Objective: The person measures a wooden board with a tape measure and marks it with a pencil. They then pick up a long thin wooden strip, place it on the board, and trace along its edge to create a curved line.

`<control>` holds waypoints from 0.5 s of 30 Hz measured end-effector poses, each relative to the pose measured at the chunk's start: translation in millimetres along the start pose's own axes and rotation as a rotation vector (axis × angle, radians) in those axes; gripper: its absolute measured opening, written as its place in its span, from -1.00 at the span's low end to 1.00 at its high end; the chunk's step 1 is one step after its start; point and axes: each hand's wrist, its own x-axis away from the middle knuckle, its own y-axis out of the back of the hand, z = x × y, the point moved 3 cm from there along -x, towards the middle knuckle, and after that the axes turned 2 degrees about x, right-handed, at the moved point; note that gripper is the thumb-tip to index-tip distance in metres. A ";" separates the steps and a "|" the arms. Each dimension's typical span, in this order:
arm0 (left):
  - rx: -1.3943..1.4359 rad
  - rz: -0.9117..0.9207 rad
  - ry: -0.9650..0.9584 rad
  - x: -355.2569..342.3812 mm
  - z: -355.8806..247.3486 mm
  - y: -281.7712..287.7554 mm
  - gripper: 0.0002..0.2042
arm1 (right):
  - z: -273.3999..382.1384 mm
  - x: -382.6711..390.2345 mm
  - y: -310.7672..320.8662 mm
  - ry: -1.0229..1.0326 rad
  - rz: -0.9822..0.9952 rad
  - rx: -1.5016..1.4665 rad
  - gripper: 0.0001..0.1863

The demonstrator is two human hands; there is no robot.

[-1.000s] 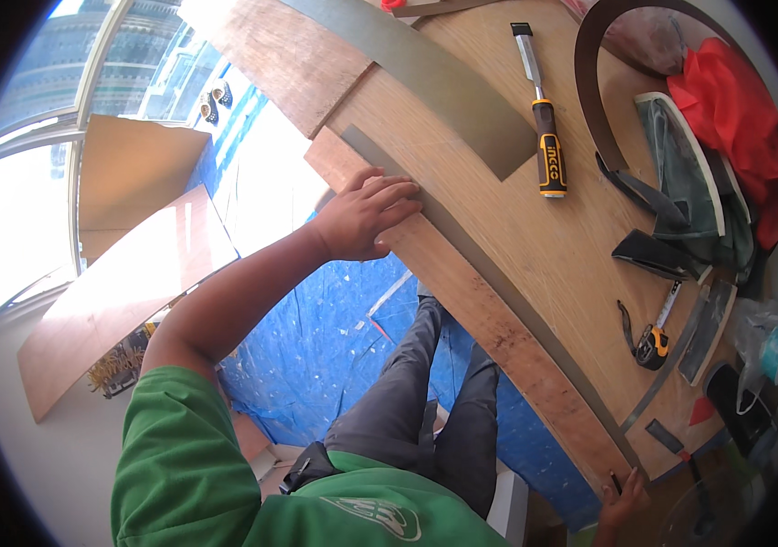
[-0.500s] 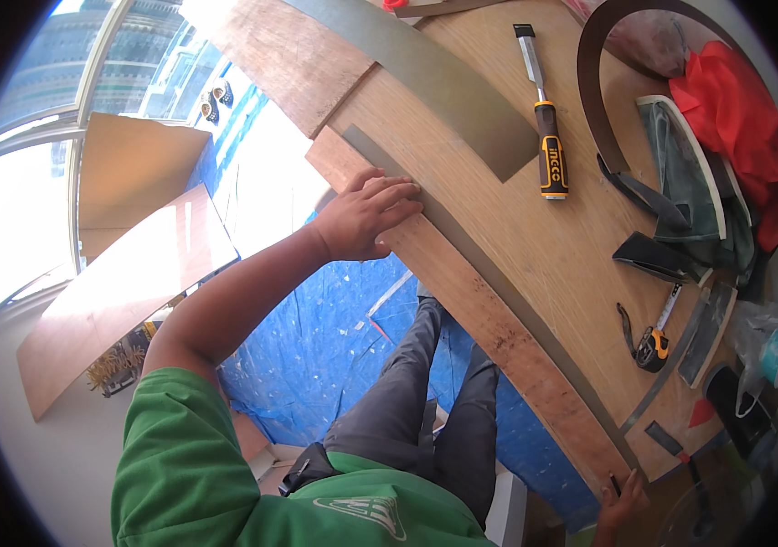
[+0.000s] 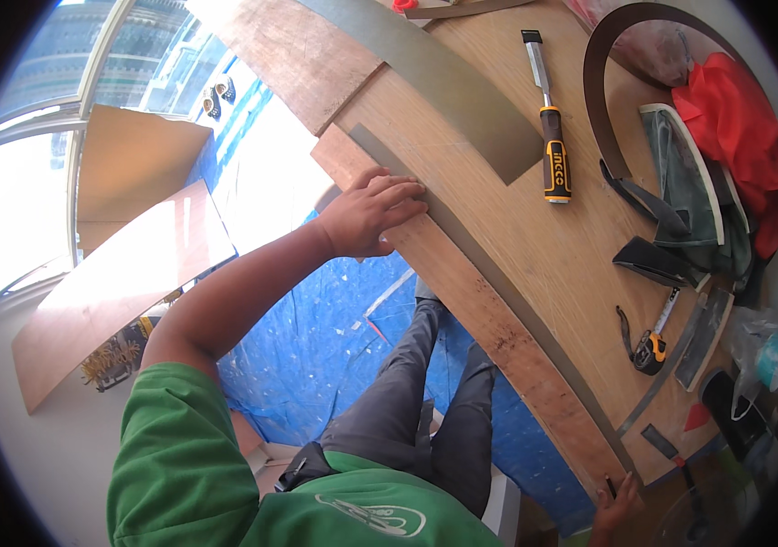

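A long, narrow plywood strip point(image 3: 489, 319) runs diagonally along the workbench's near edge. Beneath it, a grey-brown laminate strip point(image 3: 498, 273) shows along its far side. My left hand point(image 3: 372, 214) is closed over the plywood near its far end, fingers across the top and thumb at the near edge. At the strip's lower right end is my right hand point(image 3: 621, 503), partly seen, with its fingers at the corner. A thin dark stick point(image 3: 611, 487), perhaps a pencil, shows between those fingers. Past the strip lies a chisel point(image 3: 555, 155) with a black and yellow handle.
On the wooden bench point(image 3: 580, 264) lie a tape measure point(image 3: 650, 351), a green cloth bag point(image 3: 680, 182), red cloth point(image 3: 735, 137) and a curled brown band point(image 3: 600, 82). A wider laminate sheet point(image 3: 462, 100) lies farther back. Blue sheeting point(image 3: 298, 337) covers the floor; a board point(image 3: 133, 292) leans at left.
The view has shifted slightly. Both hands keep their places on the plywood strip, and nothing has visibly been picked up or let go.
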 end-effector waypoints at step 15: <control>0.000 -0.017 -0.005 1.9 3.2 -2.9 -0.18 | -3.8 -1.2 -3.1 -0.030 -0.004 0.069 0.03</control>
